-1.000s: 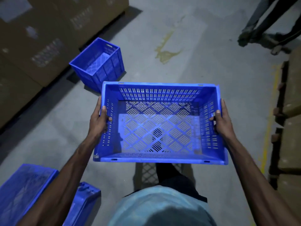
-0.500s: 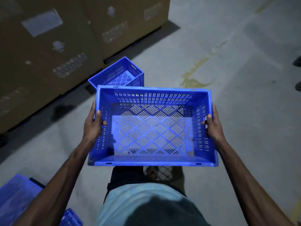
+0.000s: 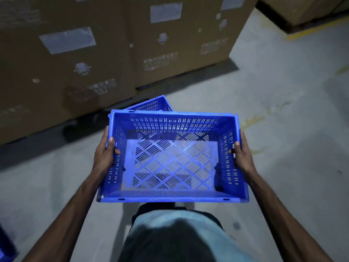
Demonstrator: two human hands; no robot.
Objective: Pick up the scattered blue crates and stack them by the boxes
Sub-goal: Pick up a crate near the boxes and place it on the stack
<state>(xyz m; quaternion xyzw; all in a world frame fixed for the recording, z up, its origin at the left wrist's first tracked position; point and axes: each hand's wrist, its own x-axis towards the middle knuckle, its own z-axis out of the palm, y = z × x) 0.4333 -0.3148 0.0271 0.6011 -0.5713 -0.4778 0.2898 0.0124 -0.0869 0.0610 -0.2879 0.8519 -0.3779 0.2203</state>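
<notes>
Warehouse aisle, dim light: a grey concrete floor [image 3: 283, 114], marked with yellowish smears, ran up to a row of large brown cardboard boxes [image 3: 117, 59] bearing white paper labels [image 3: 68, 39]. A painted yellow line [image 3: 311, 30] crossed the floor at the far right.

I held a blue perforated plastic crate [image 3: 170, 198] roughly level in front of my waist, clear of the floor, its open top facing up toward me. My left hand [image 3: 103, 157] clamped the crate's left short wall, thumb hooked over the rim and lying inside, the other fingers on the outer side. My right hand [image 3: 242, 157] gripped the opposite wall the same way, thumb inside. Both bare forearms reached forward from the bottom corners of the view.

Past the held crate's far rim, a second blue slatted plastic crate [image 3: 151, 104] stood on the floor near the foot of the boxes, mostly hidden behind the one I carried. A sliver of a third blue crate [image 3: 5, 246] showed at the lower left edge. My pale blue-grey shirt [image 3: 170, 233] filled the bottom of the view.
</notes>
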